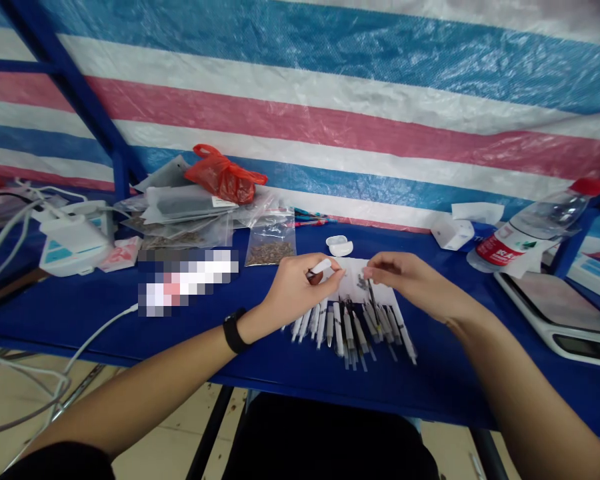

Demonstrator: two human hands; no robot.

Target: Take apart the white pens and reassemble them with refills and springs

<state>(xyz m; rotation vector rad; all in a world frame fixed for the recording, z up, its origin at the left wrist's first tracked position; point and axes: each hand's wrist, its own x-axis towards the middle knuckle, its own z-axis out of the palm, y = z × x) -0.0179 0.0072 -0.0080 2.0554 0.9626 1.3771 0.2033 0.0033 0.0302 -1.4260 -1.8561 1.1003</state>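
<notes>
My left hand (297, 287) pinches a small white plastic tube (321, 267) between thumb and fingers, above a sheet of white paper (355, 280) on the blue table (105, 333). My right hand (405, 280) reaches in from the other side, its fingertips close together at the paper's right part. Whether they hold anything small is hidden. Dark specks lie on the paper. Below it, several slim plastic syringes (350, 330) lie fanned out, with a dark thin rod (373, 300) rising among them, close to my right fingertips.
A clear bag of brown seeds (270, 245) and a heap of packets under a red plastic bag (225, 175) lie behind my hands. An earbud case (339, 245), water bottle (525, 230), digital scale (560, 310) and corded white charger (75, 243) share the table.
</notes>
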